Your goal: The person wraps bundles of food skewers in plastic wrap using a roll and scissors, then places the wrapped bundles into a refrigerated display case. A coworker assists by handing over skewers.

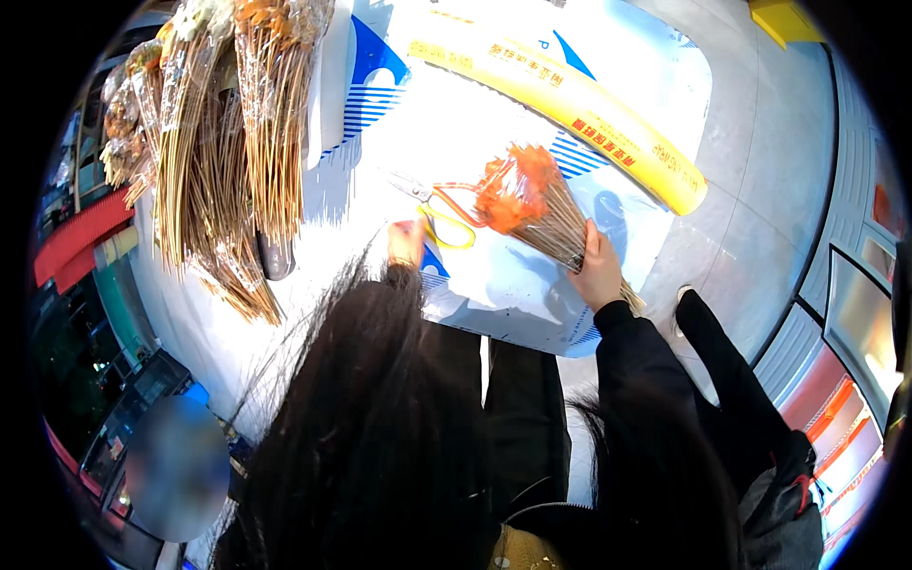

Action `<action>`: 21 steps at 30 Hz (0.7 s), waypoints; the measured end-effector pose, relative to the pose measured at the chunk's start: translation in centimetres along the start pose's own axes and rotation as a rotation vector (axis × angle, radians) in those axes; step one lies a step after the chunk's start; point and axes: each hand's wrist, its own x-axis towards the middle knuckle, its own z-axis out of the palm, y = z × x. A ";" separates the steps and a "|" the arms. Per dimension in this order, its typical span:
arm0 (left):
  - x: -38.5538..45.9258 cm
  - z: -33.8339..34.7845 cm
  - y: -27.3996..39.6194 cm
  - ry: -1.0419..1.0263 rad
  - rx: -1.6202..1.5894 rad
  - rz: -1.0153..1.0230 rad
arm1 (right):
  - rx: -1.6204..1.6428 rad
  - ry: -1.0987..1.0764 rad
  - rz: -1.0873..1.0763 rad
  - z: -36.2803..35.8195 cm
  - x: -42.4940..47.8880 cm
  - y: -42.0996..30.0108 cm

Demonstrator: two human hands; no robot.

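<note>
My right hand (597,269) grips a bundle of thin sticks (556,214) near its lower end. Orange-red food (516,187) covers the bundle's far end under clear plastic film. Beside that end are scissors (449,239) with one red handle and one yellow handle, their blades pointing left. My left hand (406,244) is at the yellow handle, partly hidden by hair and washed out by glare; whether it holds anything is unclear. Under both hands stretches a tabletop with white and blue protective film (499,299).
A long yellow roll of cling wrap (605,135) lies across the table's far right. Several wrapped bundles of skewers (206,142) are piled at the left. Another person's dark-clad leg (719,349) shows at right, by the tiled floor (769,164).
</note>
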 end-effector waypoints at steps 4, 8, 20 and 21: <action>-4.4 2.0 1.1 -0.019 0.283 0.044 | 0.173 -0.069 0.049 0.0 0.0 -0.4; -5.8 0.0 2.7 -0.163 -0.057 -0.006 | 0.167 -0.020 0.058 0.7 -0.3 -1.5; -24.4 -7.7 11.3 -0.551 -0.034 0.126 | 0.737 -0.319 0.069 -3.9 -5.6 -15.8; -25.8 -7.3 11.8 -0.575 -0.014 0.227 | 0.751 -0.316 0.088 -4.0 -6.0 -15.5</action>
